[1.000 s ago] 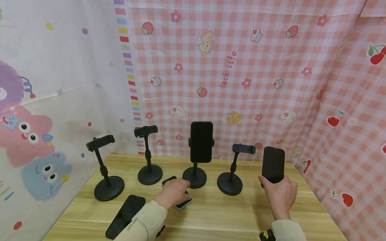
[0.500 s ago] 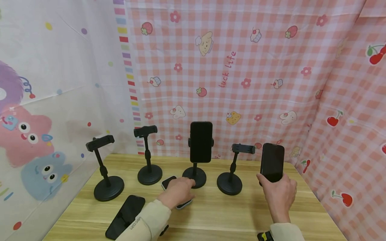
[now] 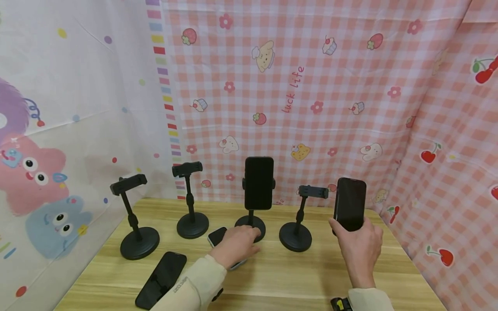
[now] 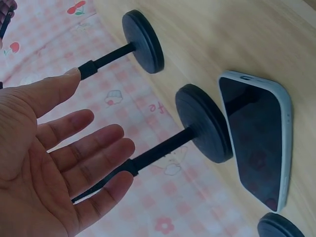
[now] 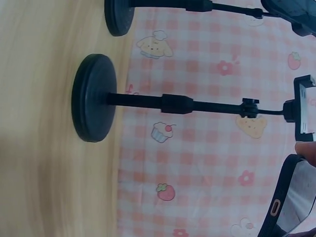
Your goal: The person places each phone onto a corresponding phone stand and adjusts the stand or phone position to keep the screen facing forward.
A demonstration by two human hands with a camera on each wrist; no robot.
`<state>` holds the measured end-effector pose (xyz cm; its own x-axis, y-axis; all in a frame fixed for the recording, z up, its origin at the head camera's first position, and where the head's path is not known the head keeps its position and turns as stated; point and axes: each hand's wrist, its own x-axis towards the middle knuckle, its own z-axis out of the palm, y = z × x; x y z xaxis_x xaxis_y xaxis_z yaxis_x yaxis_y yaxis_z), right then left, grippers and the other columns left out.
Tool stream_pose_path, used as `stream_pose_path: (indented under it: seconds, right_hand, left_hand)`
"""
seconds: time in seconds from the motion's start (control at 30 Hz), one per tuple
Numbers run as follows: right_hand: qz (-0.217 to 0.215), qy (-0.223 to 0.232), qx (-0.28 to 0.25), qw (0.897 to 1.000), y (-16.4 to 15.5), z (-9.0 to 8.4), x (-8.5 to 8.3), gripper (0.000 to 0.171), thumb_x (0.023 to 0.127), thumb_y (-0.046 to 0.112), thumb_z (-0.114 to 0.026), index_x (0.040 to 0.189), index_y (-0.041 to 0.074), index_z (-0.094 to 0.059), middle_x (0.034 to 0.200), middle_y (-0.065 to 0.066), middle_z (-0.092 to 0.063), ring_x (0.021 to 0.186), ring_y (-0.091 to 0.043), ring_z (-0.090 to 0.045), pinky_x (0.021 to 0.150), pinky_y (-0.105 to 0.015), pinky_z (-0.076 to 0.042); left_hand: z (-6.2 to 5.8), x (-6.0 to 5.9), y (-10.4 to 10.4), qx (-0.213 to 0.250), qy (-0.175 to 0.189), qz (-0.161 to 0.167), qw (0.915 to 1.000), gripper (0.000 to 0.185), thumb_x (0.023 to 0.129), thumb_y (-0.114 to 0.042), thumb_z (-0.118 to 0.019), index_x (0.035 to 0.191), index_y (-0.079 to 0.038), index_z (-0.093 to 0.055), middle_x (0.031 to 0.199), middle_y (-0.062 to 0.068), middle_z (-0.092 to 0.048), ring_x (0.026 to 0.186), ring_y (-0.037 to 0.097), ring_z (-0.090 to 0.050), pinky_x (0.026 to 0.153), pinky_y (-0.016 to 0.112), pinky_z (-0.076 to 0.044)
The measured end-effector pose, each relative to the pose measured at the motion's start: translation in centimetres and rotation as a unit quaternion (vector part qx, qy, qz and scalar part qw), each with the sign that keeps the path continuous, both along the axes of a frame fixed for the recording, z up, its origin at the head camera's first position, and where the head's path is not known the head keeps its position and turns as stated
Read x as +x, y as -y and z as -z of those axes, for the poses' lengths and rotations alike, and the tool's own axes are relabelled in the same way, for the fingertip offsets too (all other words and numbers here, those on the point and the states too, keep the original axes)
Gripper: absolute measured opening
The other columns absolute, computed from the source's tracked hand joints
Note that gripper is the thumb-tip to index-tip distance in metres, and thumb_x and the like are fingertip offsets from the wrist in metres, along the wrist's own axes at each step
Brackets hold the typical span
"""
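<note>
My right hand [image 3: 359, 255] grips a black phone [image 3: 350, 204] by its lower part, upright above the table's right side. The right wrist view shows this phone [image 5: 290, 197] with a fingertip at its edge, below the clamp [image 5: 299, 108] of a stand. My left hand [image 3: 237, 245] hovers over a phone in a light case [image 3: 217, 236] that lies flat, partly hidden under it. In the left wrist view, the left hand [image 4: 64, 168] has its fingers spread and holds nothing; the phone in the light case [image 4: 256, 138] lies apart from it, beside a stand's round base [image 4: 202, 121].
A phone [image 3: 258, 183] sits clamped in the middle stand [image 3: 250, 229]. Bare black phone stands [image 3: 140, 243] [image 3: 192, 224] are at left, another stand [image 3: 295, 236] at right. A black phone [image 3: 161, 280] lies front left. Printed cloth [image 3: 292, 77] hangs behind the table.
My left hand has moved a little to the right, off the light-cased phone toward the middle stand's base. My right hand has raised its phone slightly.
</note>
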<state>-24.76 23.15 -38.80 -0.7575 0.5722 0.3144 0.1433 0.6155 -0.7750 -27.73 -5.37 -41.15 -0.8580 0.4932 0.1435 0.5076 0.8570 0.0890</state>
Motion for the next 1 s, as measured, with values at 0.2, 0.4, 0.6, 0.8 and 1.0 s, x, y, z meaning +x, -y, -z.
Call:
stream_pose_path:
  seconds: [0.2,0.4,0.6,0.8,1.0]
  right_hand:
    - [-0.006,-0.001,-0.006,1.000,0.4,-0.6,0.2,0.093,0.075,0.061,-0.078,0.134,-0.006,-0.052,0.108,-0.025,-0.048,0.097,-0.039,-0.040,0.075,-0.053,-0.035]
    - [-0.011,-0.006,-0.007,1.000,0.7,-1.0,0.5,0.096,0.075,0.062,-0.077,0.136,-0.006,-0.050,0.112,-0.026,-0.048,0.101,-0.040,-0.040,0.078,-0.054,-0.035]
    - [-0.018,-0.019,-0.002,1.000,1.1,-1.4,0.8,0.095,0.075,0.060,-0.079,0.136,-0.006,-0.049,0.115,-0.027,-0.047,0.105,-0.041,-0.040,0.081,-0.055,-0.036]
    - [-0.024,-0.028,0.006,0.999,1.7,-1.8,0.9,0.092,0.075,0.057,-0.080,0.137,-0.004,-0.050,0.114,-0.026,-0.048,0.104,-0.040,-0.041,0.080,-0.055,-0.037]
    - [-0.032,-0.033,0.014,0.999,2.2,-2.1,1.0,0.091,0.075,0.057,-0.080,0.136,-0.004,-0.052,0.112,-0.025,-0.050,0.101,-0.038,-0.041,0.076,-0.054,-0.038]
  left_hand:
    - [-0.5,0.1,-0.6,-0.002,-0.016,0.014,0.9998,0.025,0.090,-0.037,-0.074,0.102,-0.016,-0.069,0.090,0.001,-0.067,0.081,0.017,-0.065,0.065,0.036,-0.052]
    - [-1.0,0.1,-1.3,-0.007,-0.034,0.021,0.9992,0.035,0.090,-0.040,-0.073,0.116,-0.016,-0.069,0.099,0.001,-0.069,0.088,0.018,-0.067,0.071,0.036,-0.054]
    - [-1.5,0.2,-2.1,0.000,-0.052,0.028,0.9982,0.040,0.092,-0.041,-0.071,0.122,-0.015,-0.068,0.105,0.000,-0.070,0.089,0.017,-0.067,0.071,0.034,-0.055]
    - [-2.0,0.1,-2.9,0.016,-0.065,0.036,0.9971,0.044,0.093,-0.043,-0.068,0.127,-0.014,-0.066,0.116,0.003,-0.069,0.096,0.019,-0.068,0.074,0.035,-0.055]
    - [-2.7,0.0,-3.7,0.024,-0.063,0.045,0.9967,0.048,0.095,-0.045,-0.064,0.131,-0.013,-0.063,0.119,0.003,-0.069,0.094,0.017,-0.069,0.075,0.034,-0.056]
